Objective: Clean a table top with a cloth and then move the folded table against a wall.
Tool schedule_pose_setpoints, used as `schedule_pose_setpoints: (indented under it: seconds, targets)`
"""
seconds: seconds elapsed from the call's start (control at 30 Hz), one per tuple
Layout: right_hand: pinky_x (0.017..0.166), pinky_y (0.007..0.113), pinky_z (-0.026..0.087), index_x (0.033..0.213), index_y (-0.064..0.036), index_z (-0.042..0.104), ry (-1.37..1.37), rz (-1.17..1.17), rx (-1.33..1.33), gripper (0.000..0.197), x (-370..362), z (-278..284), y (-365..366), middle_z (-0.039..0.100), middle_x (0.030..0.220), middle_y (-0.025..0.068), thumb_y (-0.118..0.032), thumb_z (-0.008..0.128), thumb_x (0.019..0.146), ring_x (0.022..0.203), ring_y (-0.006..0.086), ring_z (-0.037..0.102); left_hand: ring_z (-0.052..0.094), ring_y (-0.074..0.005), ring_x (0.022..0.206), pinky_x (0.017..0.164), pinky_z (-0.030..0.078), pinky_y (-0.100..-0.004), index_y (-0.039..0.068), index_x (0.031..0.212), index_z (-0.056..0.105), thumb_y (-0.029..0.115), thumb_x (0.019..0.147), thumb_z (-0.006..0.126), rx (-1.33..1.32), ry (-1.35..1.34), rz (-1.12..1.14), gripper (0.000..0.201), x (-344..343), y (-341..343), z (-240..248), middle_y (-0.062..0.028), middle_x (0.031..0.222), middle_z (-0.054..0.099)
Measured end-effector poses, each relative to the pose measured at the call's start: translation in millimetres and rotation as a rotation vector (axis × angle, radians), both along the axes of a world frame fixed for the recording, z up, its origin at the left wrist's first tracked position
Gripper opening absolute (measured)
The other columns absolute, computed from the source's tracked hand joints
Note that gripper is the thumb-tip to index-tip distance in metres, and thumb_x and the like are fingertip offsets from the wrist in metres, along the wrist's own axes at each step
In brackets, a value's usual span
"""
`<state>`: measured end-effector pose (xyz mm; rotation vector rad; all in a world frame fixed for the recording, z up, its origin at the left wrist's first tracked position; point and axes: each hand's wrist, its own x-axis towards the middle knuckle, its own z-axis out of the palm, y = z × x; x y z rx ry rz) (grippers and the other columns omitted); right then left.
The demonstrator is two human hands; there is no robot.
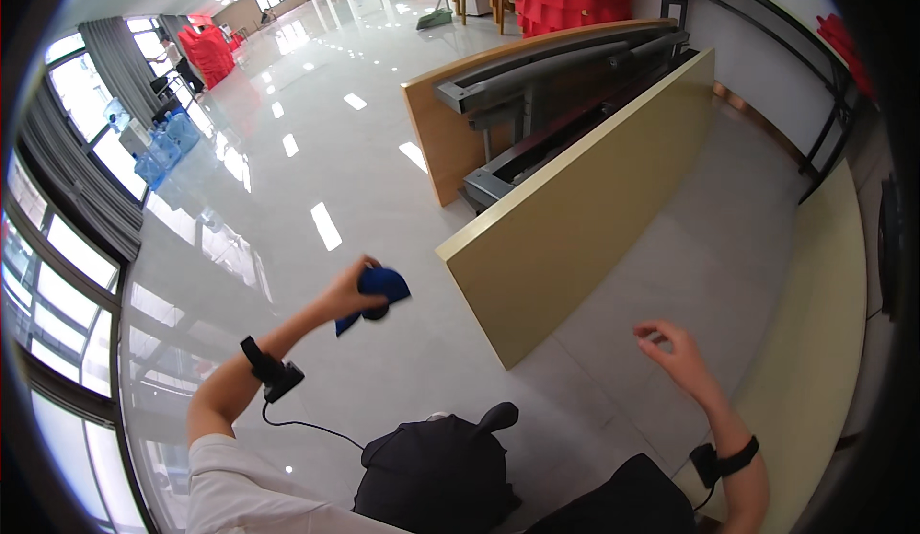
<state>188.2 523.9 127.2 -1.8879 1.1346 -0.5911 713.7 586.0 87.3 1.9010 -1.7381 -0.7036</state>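
My left hand is closed on a blue cloth-like piece, with fingers and thumb pinching its middle. It hangs in the air above the floor, left of the near corner of a folded table; a dark patch shows under the fingers, too shaded to name. My right hand is raised with nothing in it, its fingers loosely curled and the thumb apart. That hand is to the right of the folded table's pale yellow top, which stands on its edge, and does not touch it.
Behind the pale top, another folded table with a brown top and grey metal legs stands on edge. A pale board lies along the right wall, near a black metal frame. Water bottles stand by the windows.
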Motion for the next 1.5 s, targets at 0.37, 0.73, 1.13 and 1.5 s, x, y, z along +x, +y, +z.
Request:
schedule_pose_setpoints:
  seconds: [0.37, 0.73, 1.13, 1.5]
  targets:
    - [0.09, 0.037, 0.04, 0.102, -0.0054, 0.059, -0.136, -0.051, -0.846, 0.024, 149.5, 65.5, -105.8, 0.06, 0.108, 0.0081, -0.021, 0.057, 0.085, 0.105, 0.0246, 0.054, 0.053, -0.0365, 0.1, 0.08, 0.046, -0.0409, 0.006, 0.112, 0.045, -0.005, 0.066, 0.061, -0.506, -0.194, 0.056, 0.05, 35.8, -92.3, 55.5, -0.0172, 0.11, 0.051]
    - [0.098, 0.042, 0.032, 0.092, -0.0062, 0.062, -0.166, 0.101, -1.102, 0.018, 183.8, 41.5, -133.7, 0.062, 0.1, 0.0065, -0.021, 0.052, 0.087, 0.101, 0.0227, 0.056, 0.05, -0.0269, 0.11, 0.093, 0.041, -0.0379, 0.011, 0.117, 0.053, 0.01, 0.074, 0.053, -0.91, -0.874, -0.664, 0.043, -43.5, -220.0, 58.5, -0.0103, 0.111, 0.051]
    - [0.091, 0.04, 0.035, 0.088, -0.0037, 0.06, -0.321, 0.044, -1.216, 0.018, 192.7, 21.0, -150.9, 0.06, 0.091, 0.0078, -0.017, 0.047, 0.085, 0.091, 0.0234, 0.057, 0.047, -0.0254, 0.115, 0.097, 0.04, -0.0317, 0.006, 0.116, 0.049, 0.013, 0.076, 0.053, -0.933, -1.177, -0.833, 0.04, -73.3, -284.5, 39.4, -0.0124, 0.119, 0.05]
    - [0.09, 0.04, 0.036, 0.088, -0.004, 0.06, -0.374, 0.038, -1.232, 0.017, 190.2, 18.9, -155.1, 0.06, 0.089, 0.0072, -0.016, 0.048, 0.086, 0.09, 0.0224, 0.058, 0.048, -0.0275, 0.112, 0.096, 0.041, -0.0305, -0.006, 0.096, 0.062, 0.003, 0.07, 0.054, -0.885, -0.87, -0.874, 0.029, -110.7, -340.1, 34.4, -0.016, 0.121, 0.052]
